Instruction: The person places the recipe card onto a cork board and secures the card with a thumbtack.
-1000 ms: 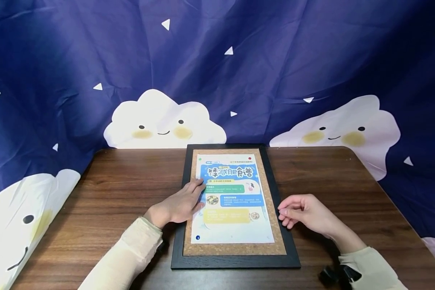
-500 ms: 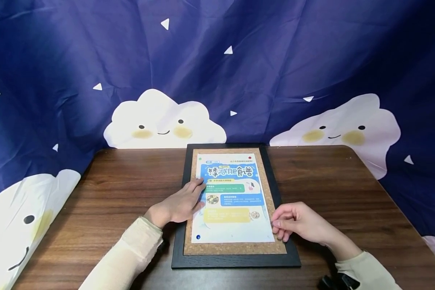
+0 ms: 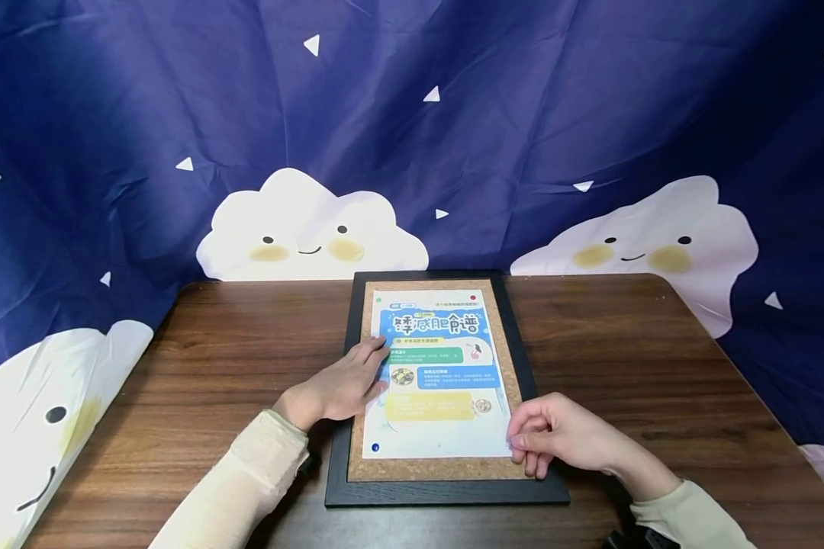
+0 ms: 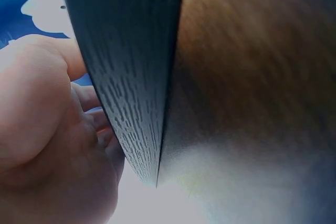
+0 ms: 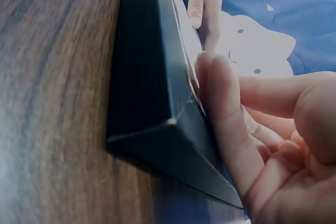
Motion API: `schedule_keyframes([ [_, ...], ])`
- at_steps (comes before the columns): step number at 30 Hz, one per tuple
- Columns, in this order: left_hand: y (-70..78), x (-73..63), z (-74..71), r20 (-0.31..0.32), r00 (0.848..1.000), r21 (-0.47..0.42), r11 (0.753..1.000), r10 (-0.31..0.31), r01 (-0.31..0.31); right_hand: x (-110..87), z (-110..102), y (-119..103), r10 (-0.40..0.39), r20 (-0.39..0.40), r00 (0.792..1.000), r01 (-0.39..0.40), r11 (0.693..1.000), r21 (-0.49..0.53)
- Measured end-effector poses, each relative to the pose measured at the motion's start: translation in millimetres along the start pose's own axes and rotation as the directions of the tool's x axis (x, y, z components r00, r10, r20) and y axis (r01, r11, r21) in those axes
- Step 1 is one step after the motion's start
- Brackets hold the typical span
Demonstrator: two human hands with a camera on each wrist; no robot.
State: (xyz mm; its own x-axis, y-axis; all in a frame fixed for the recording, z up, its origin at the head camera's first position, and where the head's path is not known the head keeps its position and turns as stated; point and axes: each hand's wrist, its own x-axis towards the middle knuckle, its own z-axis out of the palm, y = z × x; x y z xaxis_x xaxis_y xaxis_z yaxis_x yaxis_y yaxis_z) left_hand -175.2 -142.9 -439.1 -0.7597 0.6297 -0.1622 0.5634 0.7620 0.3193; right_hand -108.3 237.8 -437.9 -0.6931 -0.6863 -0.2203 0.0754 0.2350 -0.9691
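Observation:
A printed paper sheet (image 3: 439, 438) with blue, green and yellow panels lies on a black-framed cork board (image 3: 446, 470). Small round pins mark three corners: green (image 3: 378, 300), red (image 3: 472, 297) and blue (image 3: 375, 447). My left hand (image 3: 339, 385) rests flat over the board's left frame, its fingertips on the sheet's edge. At the sheet's lower right corner my right hand (image 3: 563, 435) has thumb and index finger pinched together around something small, mostly hidden; I cannot tell its kind. The right wrist view shows those fingertips (image 5: 215, 69) close over the sheet, beside the frame's corner.
The board lies on a brown wood-grain table (image 3: 247, 328), reaching its far edge. Behind hangs a dark blue curtain (image 3: 453, 152) with smiling white clouds. A black strap device (image 3: 648, 537) sits at my right wrist.
My right hand has moved left and toward me, from beside the right frame to the sheet's lower right corner. The left hand and the board have stayed in place.

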Motion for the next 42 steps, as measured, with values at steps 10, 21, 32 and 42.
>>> schedule_keyframes([
  [10,-1.7,0.5,1.9,-0.005,1.0,-0.043,0.999,0.007,-0.007,1.7,4,-4,0.06,-0.008,0.998,-0.06,0.998,-0.011],
  [21,-36.0,15.8,35.4,-0.076,0.996,-0.066,0.996,0.053,-0.058,11.4,4,-13,0.182,0.005,0.983,-0.181,0.98,-0.086],
  [32,-6.9,-0.2,4.3,-0.031,0.998,-0.048,0.997,0.053,-0.054,22.3,-5,-22,0.266,0.068,0.962,-0.254,0.957,-0.143],
  [42,-34.5,13.4,31.5,-0.085,0.994,-0.052,0.996,0.074,-0.078,29.3,-9,-27,0.334,0.074,0.94,-0.316,0.93,-0.188],
])
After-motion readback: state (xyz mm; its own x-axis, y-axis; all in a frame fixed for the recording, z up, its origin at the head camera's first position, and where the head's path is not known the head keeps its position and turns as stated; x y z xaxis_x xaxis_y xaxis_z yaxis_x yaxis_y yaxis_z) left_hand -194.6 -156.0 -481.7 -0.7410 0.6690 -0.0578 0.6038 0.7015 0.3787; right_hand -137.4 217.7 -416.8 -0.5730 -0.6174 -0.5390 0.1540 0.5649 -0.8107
